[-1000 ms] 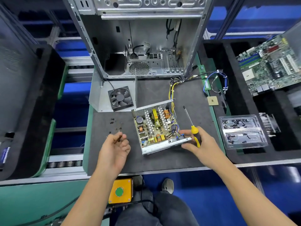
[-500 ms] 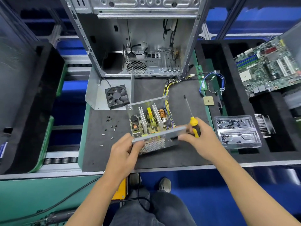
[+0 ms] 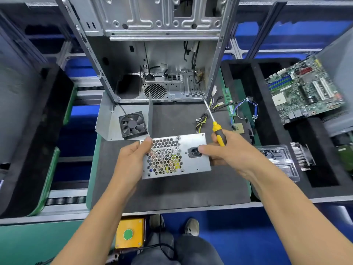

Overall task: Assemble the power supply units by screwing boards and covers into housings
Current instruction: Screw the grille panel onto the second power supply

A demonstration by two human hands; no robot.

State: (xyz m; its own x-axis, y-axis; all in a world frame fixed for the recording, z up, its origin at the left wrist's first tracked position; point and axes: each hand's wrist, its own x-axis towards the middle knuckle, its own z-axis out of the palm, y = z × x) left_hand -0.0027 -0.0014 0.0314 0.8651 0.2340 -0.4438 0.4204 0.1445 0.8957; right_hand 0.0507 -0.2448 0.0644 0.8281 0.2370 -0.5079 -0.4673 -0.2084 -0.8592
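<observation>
Both hands grip the power supply housing (image 3: 175, 155) above the worktop (image 3: 172, 190): left hand (image 3: 131, 161) at nine o'clock, right hand (image 3: 227, 152) at three, also clutching a screwdriver (image 3: 217, 131). Fan (image 3: 133, 125) at eleven.

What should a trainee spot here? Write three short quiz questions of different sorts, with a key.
1. True or false: the left hand holds the screwdriver.
2. Which side of the power supply faces the camera: A the open top, B the honeycomb grille side, C the cable bundle?
3. Fill in: the black fan lies on a bent metal ____.

Key: 1 false, the right hand holds it; 2 B; 3 cover.
</observation>
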